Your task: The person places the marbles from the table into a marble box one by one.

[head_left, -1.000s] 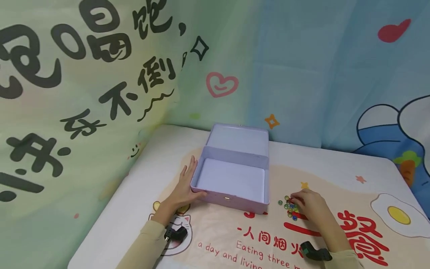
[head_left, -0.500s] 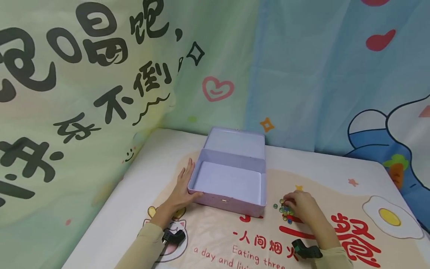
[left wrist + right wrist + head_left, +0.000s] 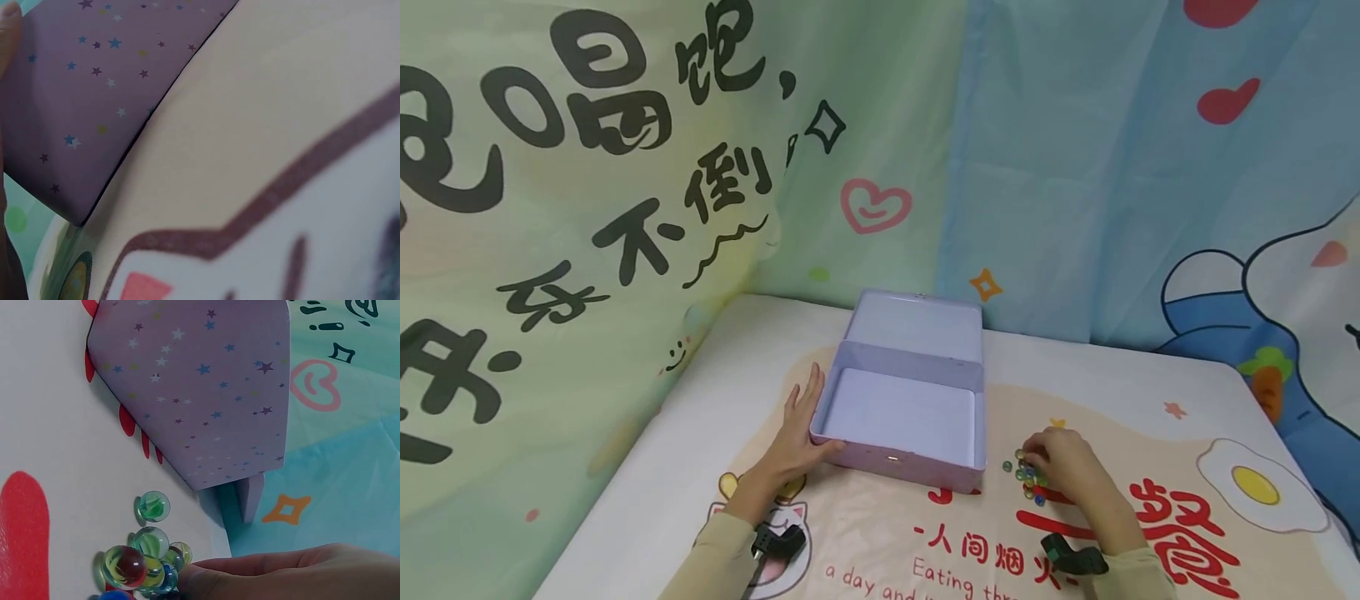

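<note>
A lilac hinged tin box (image 3: 917, 473) stands with its lid (image 3: 917, 325) raised at the back; its inside is bare. Stars cover its outer wall (image 3: 212, 381) in the right wrist view. My left hand (image 3: 797, 437) touches the box's front left corner, fingers straight along the left side and thumb at the front. Several glass marbles (image 3: 150, 540) lie clustered right of the box. Bent fingers of my right hand (image 3: 1063, 458) reach down to the cluster's edge. The right wrist view shows fingertips (image 3: 190, 575) against the marbles; whether they pinch one is hidden.
The table bears a printed cloth (image 3: 955, 546) with red lettering and a fried egg picture (image 3: 1255, 483). Printed curtains hang behind and at the left. A black wrist camera (image 3: 778, 542) sits on the left wrist, another (image 3: 1075, 557) on the right.
The whole scene has shifted left and slightly down as the head camera turned. Both hands stay in place against the box and the marbles, with the right fingers moving only slightly.
</note>
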The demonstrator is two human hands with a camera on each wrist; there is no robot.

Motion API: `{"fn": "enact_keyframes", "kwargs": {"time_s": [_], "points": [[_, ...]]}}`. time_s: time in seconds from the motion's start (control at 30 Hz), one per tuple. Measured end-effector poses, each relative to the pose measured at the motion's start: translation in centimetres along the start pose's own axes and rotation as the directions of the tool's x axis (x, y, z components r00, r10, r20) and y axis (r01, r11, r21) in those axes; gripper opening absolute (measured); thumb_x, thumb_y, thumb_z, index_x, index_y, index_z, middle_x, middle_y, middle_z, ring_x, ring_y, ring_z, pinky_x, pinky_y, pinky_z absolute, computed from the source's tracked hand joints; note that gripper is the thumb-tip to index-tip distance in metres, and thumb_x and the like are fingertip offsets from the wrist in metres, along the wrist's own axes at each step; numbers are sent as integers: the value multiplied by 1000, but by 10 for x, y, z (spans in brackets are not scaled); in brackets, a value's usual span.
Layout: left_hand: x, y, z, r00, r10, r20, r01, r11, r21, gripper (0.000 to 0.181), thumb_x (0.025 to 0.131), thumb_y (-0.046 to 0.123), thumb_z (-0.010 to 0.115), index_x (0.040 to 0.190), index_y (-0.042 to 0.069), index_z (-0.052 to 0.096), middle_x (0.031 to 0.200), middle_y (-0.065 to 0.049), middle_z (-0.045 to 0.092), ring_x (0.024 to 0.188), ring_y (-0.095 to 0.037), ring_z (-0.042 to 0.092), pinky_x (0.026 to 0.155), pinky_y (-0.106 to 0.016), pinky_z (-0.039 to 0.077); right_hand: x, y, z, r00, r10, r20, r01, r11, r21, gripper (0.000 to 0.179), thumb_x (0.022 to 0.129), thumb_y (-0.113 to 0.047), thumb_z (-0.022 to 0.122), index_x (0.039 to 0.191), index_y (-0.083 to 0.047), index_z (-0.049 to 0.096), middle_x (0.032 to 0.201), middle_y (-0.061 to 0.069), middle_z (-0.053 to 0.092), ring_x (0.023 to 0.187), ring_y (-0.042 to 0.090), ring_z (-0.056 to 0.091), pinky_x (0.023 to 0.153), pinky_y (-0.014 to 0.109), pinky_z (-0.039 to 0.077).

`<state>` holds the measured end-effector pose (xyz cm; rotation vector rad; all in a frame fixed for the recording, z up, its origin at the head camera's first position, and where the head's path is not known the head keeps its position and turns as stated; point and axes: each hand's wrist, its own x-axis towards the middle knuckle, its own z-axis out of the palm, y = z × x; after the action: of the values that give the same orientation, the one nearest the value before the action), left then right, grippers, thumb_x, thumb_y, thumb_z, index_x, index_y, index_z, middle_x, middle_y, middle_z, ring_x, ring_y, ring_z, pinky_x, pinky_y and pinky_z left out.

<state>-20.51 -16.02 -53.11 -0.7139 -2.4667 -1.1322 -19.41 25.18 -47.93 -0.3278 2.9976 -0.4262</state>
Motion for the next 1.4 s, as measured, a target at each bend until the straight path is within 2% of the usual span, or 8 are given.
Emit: {"fn": "enact_keyframes", "kwargs": {"time_s": [0.2, 0.33, 0.57, 0.8, 0.9, 1.1, 1.33, 1.4], "points": [[-1, 0, 1, 1000, -5, 11, 5, 1000, 0, 118, 72, 87, 36, 153, 6, 6, 158, -24, 7, 148, -27, 12, 110, -62, 2, -2, 0, 1, 1000, 14, 7, -14, 1000, -5, 13, 80, -10, 74, 91, -4, 73, 84, 6, 68, 74, 18, 58, 78, 42, 54], [-1, 0, 0, 999, -33, 21, 33, 999, -7, 120, 71, 89, 35, 153, 8, 3, 159, -19, 3, 148, -24, 8, 111, -61, 0, -1, -1, -2, 1000, -6, 6, 6, 1000, -14, 13, 80, -9, 73, 91, -2, 73, 83, 6, 67, 74, 18, 58, 77, 42, 54], [0, -1, -3, 999, -30, 30, 30, 999, -21, 121, 72, 88, 35, 153, 5, 1, 159, -21, 0, 147, -31, 10, 111, -63, -2, 3, -5, -6, 1000, -26, 11, 26, 999, -24, 13, 81, -7, 73, 92, -1, 73, 84, 9, 68, 75, 20, 59, 78, 43, 54], [2, 0, -4, 999, -26, 37, 27, 999, -38, 120, 72, 87, 35, 152, 4, 1, 160, -16, -3, 147, -34, 10, 110, -65, -2, 3, -5, -7, 999, -46, 15, 46, 998, -42, 11, 80, -6, 72, 90, -1, 73, 83, 9, 67, 75, 22, 59, 78, 46, 53], [2, 0, -3, 999, -34, 37, 36, 998, -42, 121, 72, 88, 34, 152, 4, 0, 160, -16, -3, 147, -34, 10, 110, -64, -3, 3, -4, -7, 999, -47, 14, 47, 998, -39, 11, 80, -4, 72, 90, -1, 73, 83, 9, 67, 75, 22, 59, 78, 46, 53], [8, 4, 7, 995, -28, 91, 32, 998, -46, 121, 72, 88, 34, 152, 6, -3, 159, -18, -5, 148, -30, 7, 112, -61, -5, -10, 6, -8, 1000, -13, 9, 13, 999, -49, 12, 79, -3, 73, 91, 0, 73, 83, 9, 68, 76, 23, 61, 79, 47, 53], [4, 1, 0, 998, -52, 45, 54, 998, -36, 125, 70, 90, 34, 152, 1, 2, 160, -16, -2, 147, -32, 11, 112, -61, -4, 0, -3, -10, 998, -64, 5, 64, 998, -27, 8, 81, -1, 70, 88, 0, 73, 81, 10, 67, 75, 24, 61, 78, 45, 54], [2, 0, -2, 998, -50, 49, 52, 998, -34, 125, 70, 89, 34, 151, 0, 3, 160, -16, -3, 147, -31, 9, 112, -61, -5, 1, -5, -8, 998, -59, 13, 60, 998, -21, 8, 81, -1, 69, 88, 0, 73, 82, 10, 67, 76, 24, 61, 78, 45, 54]]}}
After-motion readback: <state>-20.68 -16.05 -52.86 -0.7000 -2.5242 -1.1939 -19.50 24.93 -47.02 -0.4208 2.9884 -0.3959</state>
